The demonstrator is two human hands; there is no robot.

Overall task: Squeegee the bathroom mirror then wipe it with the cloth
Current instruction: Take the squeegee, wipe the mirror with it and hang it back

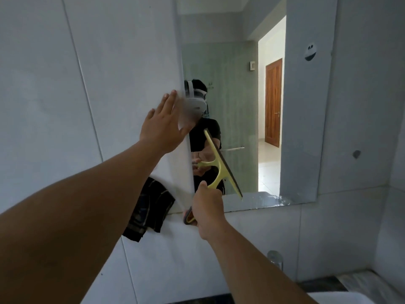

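Squeegee stage, lower left of the mirror [306, 106]. The right hand [207, 209], at centre-bottom of the frame, has its fingers wrapped tight around the handle of the yellow squeegee [221, 165]; the blade stands tilted, its lower end close to the mirror's bottom edge. The left hand [163, 128], at centre-left, is spread flat with fingers wide apart and holds nothing, braced at the mirror's left edge against the wall tiles [65, 84]. The dark cloth [151, 209] hangs untouched below the left arm, just beside the mirror's lower left corner. Judged next: finish the stroke off the bottom edge, cover any remaining glass, then take up the cloth for wiping
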